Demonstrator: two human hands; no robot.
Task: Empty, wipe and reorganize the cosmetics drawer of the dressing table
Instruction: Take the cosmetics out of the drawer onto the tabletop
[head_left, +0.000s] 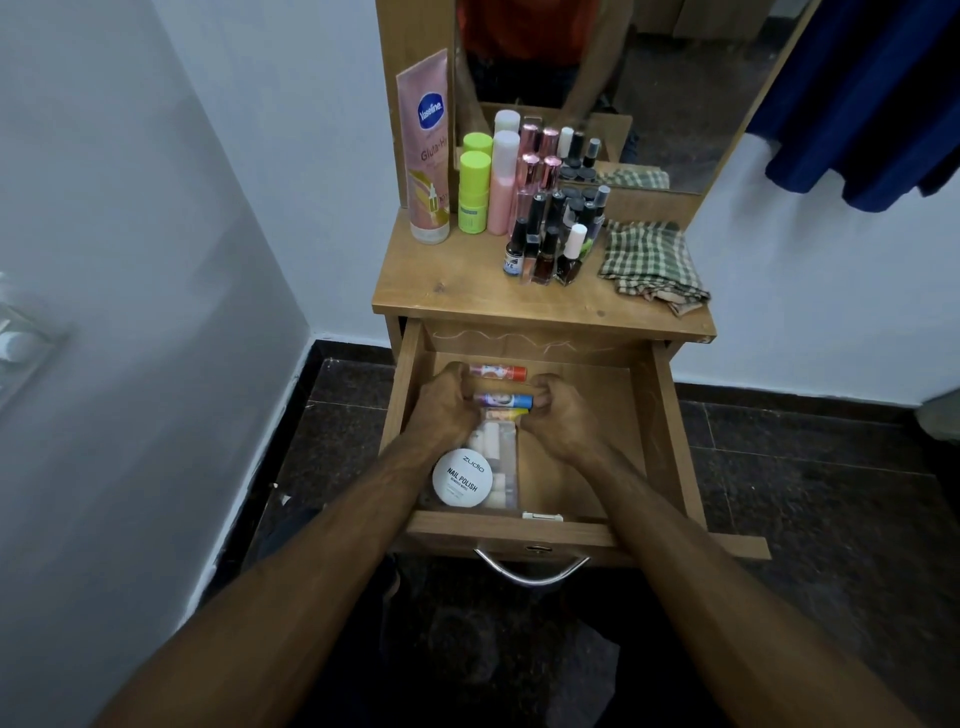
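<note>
- Head view: both hands reach into the open drawer (662, 415).
- Left hand (441, 410) and right hand (558, 415) each curl their grip round one end of a purple-and-blue tube (503, 399).
- A red tube (498, 371) lies behind it; a white nail-polish remover tub (462, 478) sits nearer the drawer front.
- Bottles (545, 244) and a checked cloth (652, 267) stand on the counter (467, 291).

Both hands in the open drawer (660, 415)

Lip balm sticks (503, 400) lie between left hand (441, 410) and right hand (558, 421); round tin (462, 478) nearer, bottles (545, 244) and cloth (652, 265) beyond on the tabletop (457, 286).
</note>
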